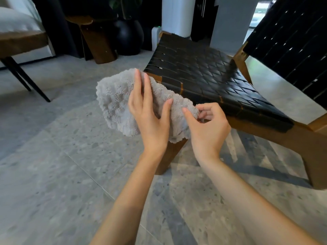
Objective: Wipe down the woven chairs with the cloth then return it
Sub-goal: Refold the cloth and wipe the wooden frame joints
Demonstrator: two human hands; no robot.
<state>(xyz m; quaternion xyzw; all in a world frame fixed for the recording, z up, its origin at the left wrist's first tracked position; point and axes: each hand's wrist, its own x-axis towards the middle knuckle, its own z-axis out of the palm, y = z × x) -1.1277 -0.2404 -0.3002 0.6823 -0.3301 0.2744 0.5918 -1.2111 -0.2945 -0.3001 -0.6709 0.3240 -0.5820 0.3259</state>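
Note:
A fluffy grey cloth (115, 101) is held in the air in front of the near left corner of a woven chair. My left hand (150, 117) lies flat against the cloth with straight fingers, its thumb resting on the fabric. My right hand (207, 126) pinches the cloth's right edge between thumb and curled fingers. The chair has a black woven seat (203, 75), a black woven backrest (292, 41) at the upper right, and a brown wooden frame (283, 137). The cloth hides the seat's front left corner.
Grey speckled tile floor (62, 174) lies all around. A table with black legs (23, 75) stands at the far left. Behind it are a wooden stand (99, 43), a round black vase (129, 38) and a white pillar (177, 15).

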